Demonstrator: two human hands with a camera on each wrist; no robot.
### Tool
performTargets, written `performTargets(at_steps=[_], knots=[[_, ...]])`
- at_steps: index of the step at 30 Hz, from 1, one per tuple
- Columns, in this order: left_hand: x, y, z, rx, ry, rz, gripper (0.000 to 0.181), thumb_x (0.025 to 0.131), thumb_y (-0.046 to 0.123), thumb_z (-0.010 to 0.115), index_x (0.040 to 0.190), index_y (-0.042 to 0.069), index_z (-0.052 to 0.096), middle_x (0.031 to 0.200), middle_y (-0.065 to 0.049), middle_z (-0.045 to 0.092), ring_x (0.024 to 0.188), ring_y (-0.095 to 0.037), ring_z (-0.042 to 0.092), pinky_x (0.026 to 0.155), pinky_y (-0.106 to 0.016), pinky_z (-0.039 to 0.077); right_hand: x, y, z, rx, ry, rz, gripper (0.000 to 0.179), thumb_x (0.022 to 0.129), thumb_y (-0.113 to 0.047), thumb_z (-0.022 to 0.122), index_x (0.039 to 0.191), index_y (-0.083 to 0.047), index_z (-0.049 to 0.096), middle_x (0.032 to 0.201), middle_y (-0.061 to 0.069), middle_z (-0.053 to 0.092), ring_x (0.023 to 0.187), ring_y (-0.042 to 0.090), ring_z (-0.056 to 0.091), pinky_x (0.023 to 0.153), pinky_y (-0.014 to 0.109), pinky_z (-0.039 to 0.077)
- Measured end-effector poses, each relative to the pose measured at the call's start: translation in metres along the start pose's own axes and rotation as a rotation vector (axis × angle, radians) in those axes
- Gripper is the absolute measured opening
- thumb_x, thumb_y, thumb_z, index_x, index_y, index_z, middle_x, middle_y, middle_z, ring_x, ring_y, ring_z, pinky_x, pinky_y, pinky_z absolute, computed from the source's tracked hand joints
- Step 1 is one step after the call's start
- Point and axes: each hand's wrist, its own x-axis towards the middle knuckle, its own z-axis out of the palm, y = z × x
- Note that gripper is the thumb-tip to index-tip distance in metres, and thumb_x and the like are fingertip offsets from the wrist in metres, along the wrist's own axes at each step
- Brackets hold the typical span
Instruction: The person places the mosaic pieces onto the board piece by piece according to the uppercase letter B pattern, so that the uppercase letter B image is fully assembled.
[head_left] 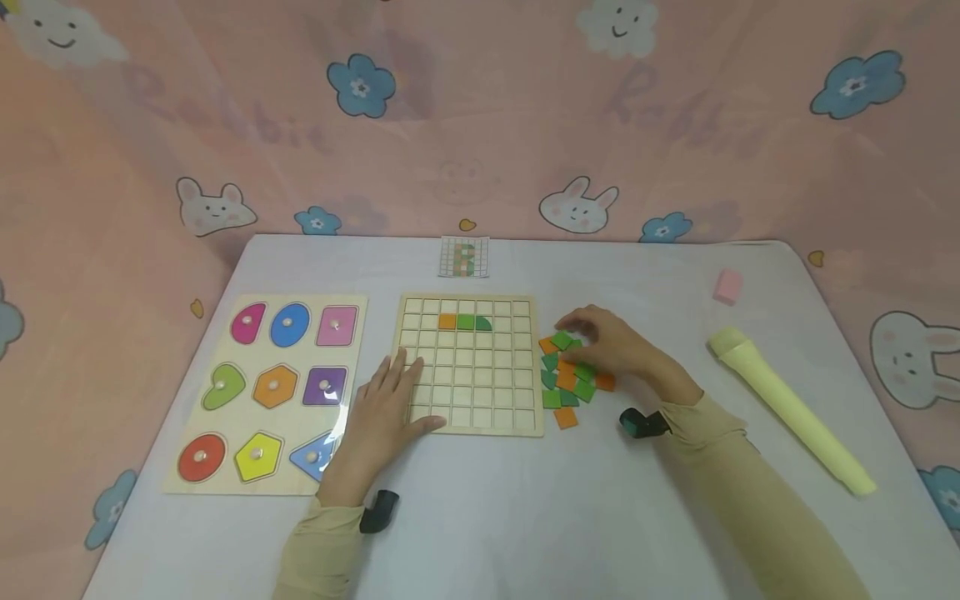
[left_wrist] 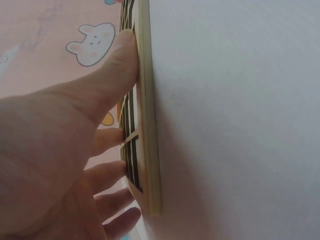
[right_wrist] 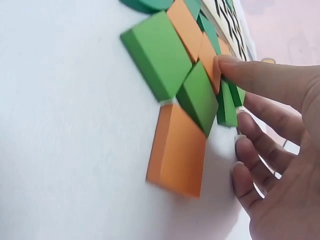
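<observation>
A wooden grid board (head_left: 476, 400) lies at the middle of the table. An orange square tile (head_left: 447, 322), a green square tile (head_left: 465, 322) and a darker green quarter-round tile (head_left: 483, 323) sit in one upper row. My left hand (head_left: 386, 421) rests on the board's left side with spread fingers, its thumb at the front edge, as the left wrist view (left_wrist: 65, 130) also shows. Beyond the board's right edge is a loose pile of green and orange tiles (head_left: 567, 381). My right hand (head_left: 611, 343) reaches over it. In the right wrist view the thumb (right_wrist: 240, 70) touches the tiles; the index fingertip is hidden.
A small pattern card (head_left: 463, 257) lies behind the board. To the left is a knobbed shape puzzle (head_left: 255, 433), its corner under my left forearm. A pink block (head_left: 727, 287) and a long pale yellow stick-like object (head_left: 791, 408) lie at the right.
</observation>
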Motion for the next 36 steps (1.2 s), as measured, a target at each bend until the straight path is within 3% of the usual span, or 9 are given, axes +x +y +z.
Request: performTargets(at_steps=[6,12,18,22,31,36], knots=[[-0.0001,0.0001,-0.0005,0.004,-0.003,0.001,0.093,0.091,0.045,0.082,0.164,0.007,0.038,0.176,-0.02,0.022,0.163,-0.045,0.019,0.125,-0.067,0.029,-0.0021,0.0033,-0.0006,0.007,0.035,0.037,0.047,0.095,-0.021,0.08,0.136,-0.004,0.065,0.139,0.019,0.061,0.136,0.04,0.05,0.123,0.059,0.038],[0.0,0.0001,-0.0007,0.0,0.004,0.004,0.094,0.09,0.044,0.083,0.164,0.007,0.039,0.176,-0.02,0.022,0.163,-0.045,0.019,0.125,-0.067,0.029,-0.0021,0.0023,0.0027,0.03,0.078,0.003,0.037,0.096,-0.017,0.079,0.128,-0.003,0.068,0.132,0.019,0.065,0.129,0.039,0.053,0.119,0.058,0.043],[-0.0006,0.0008,-0.0011,-0.004,0.004,-0.002,0.094,0.09,0.044,0.083,0.164,0.007,0.039,0.176,-0.02,0.022,0.163,-0.045,0.019,0.126,-0.067,0.029,0.0008,0.0016,0.0055,0.045,0.116,-0.007,0.029,0.102,-0.016,0.07,0.127,-0.002,0.069,0.126,0.019,0.07,0.117,0.036,0.061,0.104,0.052,0.052],[-0.0005,0.0017,-0.0018,-0.006,-0.004,-0.007,0.093,0.09,0.043,0.083,0.164,0.007,0.039,0.176,-0.02,0.021,0.164,-0.045,0.019,0.126,-0.067,0.028,0.0038,0.0001,0.0076,0.049,0.146,0.021,0.023,0.102,-0.014,0.069,0.123,-0.004,0.071,0.121,0.017,0.071,0.11,0.032,0.061,0.097,0.043,0.052],[-0.001,0.0017,-0.0015,0.008,0.004,-0.002,0.093,0.091,0.044,0.082,0.164,0.007,0.039,0.176,-0.02,0.023,0.163,-0.045,0.02,0.125,-0.067,0.03,0.0052,-0.0005,0.0069,0.071,0.1,-0.01,0.035,0.099,-0.009,0.07,0.134,-0.005,0.07,0.126,0.017,0.068,0.117,0.034,0.059,0.107,0.05,0.05],[-0.0008,0.001,-0.0008,0.004,0.007,0.002,0.093,0.09,0.044,0.082,0.164,0.007,0.039,0.175,-0.02,0.023,0.163,-0.045,0.02,0.125,-0.067,0.03,0.0055,0.0,0.0065,0.062,0.081,-0.043,0.032,0.097,-0.006,0.071,0.129,-0.005,0.072,0.126,0.018,0.067,0.119,0.036,0.058,0.11,0.054,0.048]])
